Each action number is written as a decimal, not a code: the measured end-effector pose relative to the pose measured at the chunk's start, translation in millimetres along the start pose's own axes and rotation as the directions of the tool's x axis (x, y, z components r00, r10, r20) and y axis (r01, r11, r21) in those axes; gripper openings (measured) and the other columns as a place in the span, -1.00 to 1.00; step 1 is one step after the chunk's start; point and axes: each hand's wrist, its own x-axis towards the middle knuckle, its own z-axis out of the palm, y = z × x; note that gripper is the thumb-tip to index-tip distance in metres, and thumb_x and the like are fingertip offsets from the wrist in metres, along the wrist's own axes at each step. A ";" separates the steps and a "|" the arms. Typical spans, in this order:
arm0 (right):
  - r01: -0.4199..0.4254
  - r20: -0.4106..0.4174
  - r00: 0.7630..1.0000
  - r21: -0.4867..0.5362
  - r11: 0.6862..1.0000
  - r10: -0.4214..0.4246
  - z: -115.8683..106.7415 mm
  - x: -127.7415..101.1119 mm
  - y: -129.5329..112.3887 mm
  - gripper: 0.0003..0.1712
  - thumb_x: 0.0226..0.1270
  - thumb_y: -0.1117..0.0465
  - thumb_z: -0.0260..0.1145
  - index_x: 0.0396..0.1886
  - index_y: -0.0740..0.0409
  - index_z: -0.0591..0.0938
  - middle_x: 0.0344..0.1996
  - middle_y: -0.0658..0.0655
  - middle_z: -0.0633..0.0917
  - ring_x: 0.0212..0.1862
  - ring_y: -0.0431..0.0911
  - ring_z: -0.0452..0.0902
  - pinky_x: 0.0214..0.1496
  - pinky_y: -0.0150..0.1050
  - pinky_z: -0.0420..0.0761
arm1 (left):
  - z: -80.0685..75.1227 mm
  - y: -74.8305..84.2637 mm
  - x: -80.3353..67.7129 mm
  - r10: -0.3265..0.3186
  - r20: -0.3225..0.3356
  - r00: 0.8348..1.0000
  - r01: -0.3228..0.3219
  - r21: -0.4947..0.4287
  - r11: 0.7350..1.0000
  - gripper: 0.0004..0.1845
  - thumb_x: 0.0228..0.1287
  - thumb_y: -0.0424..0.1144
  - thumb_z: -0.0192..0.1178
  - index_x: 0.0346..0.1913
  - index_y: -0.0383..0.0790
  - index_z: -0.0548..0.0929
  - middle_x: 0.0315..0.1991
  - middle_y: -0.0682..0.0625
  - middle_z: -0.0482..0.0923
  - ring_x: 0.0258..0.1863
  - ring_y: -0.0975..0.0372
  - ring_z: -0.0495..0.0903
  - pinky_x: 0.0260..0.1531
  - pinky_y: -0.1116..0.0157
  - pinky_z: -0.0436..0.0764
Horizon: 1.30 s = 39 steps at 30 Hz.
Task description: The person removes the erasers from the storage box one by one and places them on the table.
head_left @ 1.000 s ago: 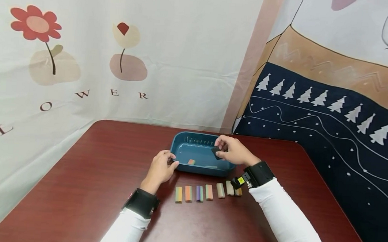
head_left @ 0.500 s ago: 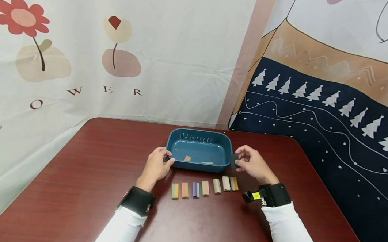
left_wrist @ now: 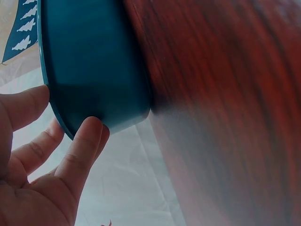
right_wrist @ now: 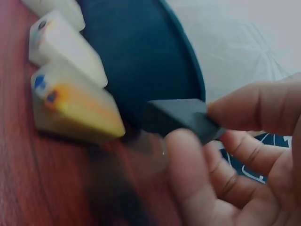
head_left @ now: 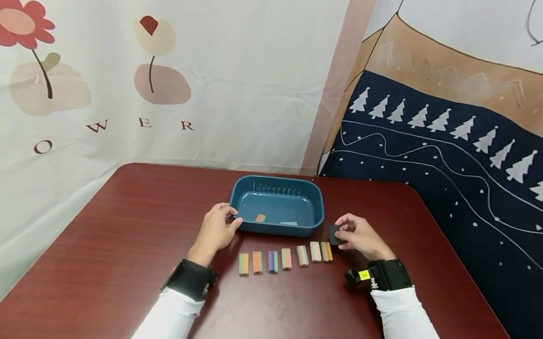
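My right hand point(head_left: 363, 239) pinches a dark grey block-shaped eraser point(right_wrist: 176, 115) between thumb and fingers, just above the table to the right of a teal plastic basin point(head_left: 275, 229). With my left hand point(head_left: 214, 233) I hold the basin's near left corner; in the left wrist view the thumb and fingers lie on either side of its rim. A row of several two-tone erasers lies in front of the basin, ending at the right with a white eraser point(head_left: 315, 251) and a yellow-brown eraser point(head_left: 326, 252), the one nearest my right hand.
Inside the basin lie an orange-green eraser point(head_left: 261, 218) and a pale eraser point(head_left: 289, 223), both partly hidden by the front wall. The reddish-brown table point(head_left: 159, 199) extends around everything. Printed cloths point(head_left: 258, 76) hang behind it.
My right hand has carried the dark grey eraser out from over the basin, to the right and down toward the right end of the row. The left hand stays at the basin's corner.
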 end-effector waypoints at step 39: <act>-0.159 0.055 0.982 -0.256 0.953 0.179 -11.7 2.3 10.0 -0.77 0.20 0.40 0.32 -0.21 0.42 0.48 -0.42 0.22 0.56 -0.43 -0.02 0.60 -0.33 -0.13 0.69 | -1.8 -4.1 6.5 -0.026 0.035 0.999 0.026 -0.019 0.999 -0.74 0.35 -0.21 0.24 -0.04 -0.32 0.61 0.28 -0.24 0.34 0.06 -0.02 0.53 0.10 0.03 0.49</act>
